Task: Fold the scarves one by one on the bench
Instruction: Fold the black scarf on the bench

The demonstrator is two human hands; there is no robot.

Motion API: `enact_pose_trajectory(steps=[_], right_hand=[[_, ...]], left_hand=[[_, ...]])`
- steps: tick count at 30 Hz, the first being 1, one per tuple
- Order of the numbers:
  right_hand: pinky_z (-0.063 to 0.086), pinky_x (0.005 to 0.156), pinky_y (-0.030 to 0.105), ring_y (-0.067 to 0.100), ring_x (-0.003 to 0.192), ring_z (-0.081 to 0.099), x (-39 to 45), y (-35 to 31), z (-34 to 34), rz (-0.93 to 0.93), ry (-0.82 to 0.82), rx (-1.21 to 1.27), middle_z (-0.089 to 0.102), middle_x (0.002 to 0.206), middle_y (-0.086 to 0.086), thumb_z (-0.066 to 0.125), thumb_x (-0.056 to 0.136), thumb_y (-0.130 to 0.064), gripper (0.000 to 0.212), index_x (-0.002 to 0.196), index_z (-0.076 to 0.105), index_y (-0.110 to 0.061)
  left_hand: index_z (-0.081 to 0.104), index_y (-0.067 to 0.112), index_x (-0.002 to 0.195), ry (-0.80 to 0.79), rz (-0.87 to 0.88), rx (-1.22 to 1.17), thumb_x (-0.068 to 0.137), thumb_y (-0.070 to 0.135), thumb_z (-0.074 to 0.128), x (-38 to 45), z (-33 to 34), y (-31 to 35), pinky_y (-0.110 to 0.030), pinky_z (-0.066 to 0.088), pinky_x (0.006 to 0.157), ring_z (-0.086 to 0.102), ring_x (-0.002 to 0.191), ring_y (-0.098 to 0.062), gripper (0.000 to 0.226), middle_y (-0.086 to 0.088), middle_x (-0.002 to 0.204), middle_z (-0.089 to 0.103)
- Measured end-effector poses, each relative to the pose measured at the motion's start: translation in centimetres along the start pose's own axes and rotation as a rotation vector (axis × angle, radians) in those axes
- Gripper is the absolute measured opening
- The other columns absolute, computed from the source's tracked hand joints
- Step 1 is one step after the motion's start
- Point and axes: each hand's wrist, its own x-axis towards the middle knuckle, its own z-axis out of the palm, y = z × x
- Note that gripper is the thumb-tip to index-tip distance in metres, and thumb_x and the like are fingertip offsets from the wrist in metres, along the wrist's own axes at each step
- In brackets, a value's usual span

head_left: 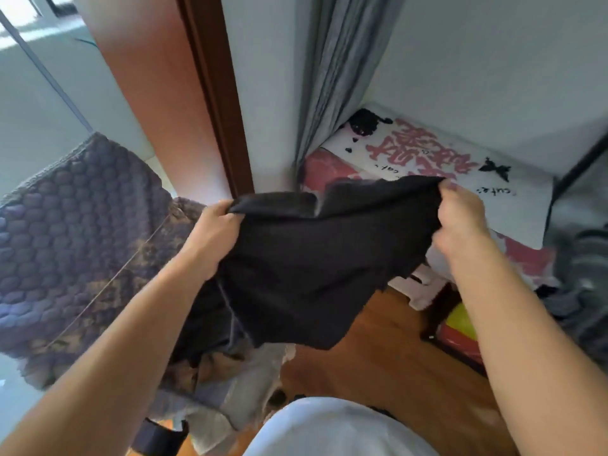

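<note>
A black scarf (309,255) hangs in the air in front of me, stretched between both hands. My left hand (214,232) grips its upper left corner. My right hand (460,215) pinches the upper right corner. The cloth droops below in loose folds toward the floor. The bench (513,205) stands behind it at the right, covered by a white and pink printed cloth with red characters and black figures. A heap of other cloths (230,380) lies low at the left, partly hidden by the scarf and my arms.
A quilted dark blanket (75,232) drapes over furniture at the left. A brown door frame (214,93) and a grey curtain (332,70) rise behind. Wooden floor (388,357) lies below. Grey fabric (579,291) sits at the right edge.
</note>
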Motion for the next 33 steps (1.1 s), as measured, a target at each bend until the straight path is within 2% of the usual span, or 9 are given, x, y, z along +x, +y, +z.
enact_pose_trajectory(steps=[4, 7, 12, 15, 18, 22, 25, 28, 33], right_hand=[[0.054, 0.087, 0.041, 0.022, 0.093, 0.068, 2.1, -2.0, -1.9, -0.277, -0.284, -0.349, 0.070, 0.100, 0.004, 0.058, 0.083, -0.069, 0.059, 0.100, 0.063, -0.014], [0.050, 0.090, 0.032, 0.011, 0.106, 0.062, 3.8, -3.9, -3.5, -0.488, -0.495, -0.645, 0.061, 0.121, -0.011, 0.078, 0.079, -0.050, 0.058, 0.127, 0.052, -0.031], [0.029, 0.108, 0.023, -0.001, 0.133, 0.029, 8.0, -5.8, -9.0, -0.483, -0.672, -0.733, 0.029, 0.146, -0.024, 0.075, 0.087, -0.036, 0.083, 0.153, 0.024, -0.044], [0.037, 0.108, 0.029, 0.004, 0.129, 0.043, 9.1, -5.7, -10.3, -0.455, -0.771, -0.878, 0.041, 0.144, -0.021, 0.080, 0.081, -0.043, 0.079, 0.147, 0.037, -0.045], [0.050, 0.090, 0.032, 0.018, 0.108, 0.064, 9.5, -5.6, -8.7, -0.598, -0.667, -1.064, 0.067, 0.113, -0.007, 0.073, 0.090, -0.028, 0.031, 0.120, 0.066, -0.025], [0.055, 0.091, 0.045, 0.026, 0.098, 0.069, 8.4, -9.2, -7.7, -0.561, -0.418, -0.397, 0.073, 0.100, 0.004, 0.066, 0.091, -0.019, 0.014, 0.104, 0.073, -0.019], [0.054, 0.095, 0.030, 0.008, 0.108, 0.065, 5.3, -11.9, -7.1, -0.612, -0.583, -0.184, 0.064, 0.122, -0.010, 0.077, 0.086, -0.020, 0.049, 0.130, 0.058, -0.029], [0.050, 0.102, 0.032, 0.007, 0.114, 0.064, 2.8, -12.1, -5.3, -0.594, -0.716, -0.188, 0.066, 0.125, -0.010, 0.080, 0.083, -0.017, 0.055, 0.131, 0.054, -0.029], [0.057, 0.091, 0.047, 0.024, 0.095, 0.074, 4.7, -12.6, -8.0, -0.266, -0.388, 0.227, 0.077, 0.103, 0.005, 0.064, 0.097, -0.028, 0.022, 0.114, 0.069, -0.014]], left_hand=[[0.066, 0.016, 0.108, 0.004, -0.077, -0.021, 0.101, 0.044, 0.052, 2.2, 2.3, 9.7, -0.023, 0.056, 0.073, 0.068, 0.086, -0.020, 0.033, -0.001, 0.091, 0.068], [0.066, 0.014, 0.114, -0.045, -0.043, 0.142, 0.095, 0.054, 0.055, 3.6, 4.7, 14.9, -0.038, 0.056, 0.088, 0.068, 0.090, -0.026, 0.046, -0.005, 0.102, 0.071], [0.069, 0.009, 0.108, 0.070, 0.155, 0.595, 0.097, 0.043, 0.052, 5.4, 6.5, 18.4, -0.031, 0.045, 0.071, 0.060, 0.081, -0.021, 0.040, -0.009, 0.107, 0.066], [0.067, 0.009, 0.115, 0.109, 0.072, 0.427, 0.095, 0.045, 0.052, 5.4, 7.6, 19.8, -0.039, 0.053, 0.089, 0.064, 0.096, -0.032, 0.044, -0.010, 0.109, 0.067], [0.066, 0.009, 0.109, 0.016, -0.018, 0.114, 0.097, 0.039, 0.053, 4.2, 10.0, 22.0, -0.048, 0.059, 0.086, 0.071, 0.090, -0.033, 0.035, -0.015, 0.104, 0.072], [0.066, 0.000, 0.111, -0.182, 0.091, -0.047, 0.101, 0.012, 0.053, 2.6, 13.5, 24.9, -0.039, 0.063, 0.072, 0.073, 0.081, -0.028, 0.020, -0.020, 0.103, 0.073], [0.066, 0.001, 0.111, -0.405, 0.207, 0.011, 0.095, -0.005, 0.054, 0.9, 16.6, 26.8, -0.041, 0.062, 0.077, 0.072, 0.096, -0.035, 0.022, -0.023, 0.107, 0.072], [0.055, 0.012, 0.137, -0.607, 0.359, 0.044, 0.090, -0.003, 0.065, -0.6, 19.4, 27.7, -0.041, 0.057, 0.097, 0.066, 0.114, -0.030, 0.050, -0.015, 0.126, 0.065], [0.028, 0.049, 0.149, -0.673, 0.499, -0.211, 0.088, 0.021, 0.076, 0.9, 18.2, 19.5, -0.032, 0.051, 0.103, 0.053, 0.134, -0.013, 0.083, -0.001, 0.150, 0.049]])
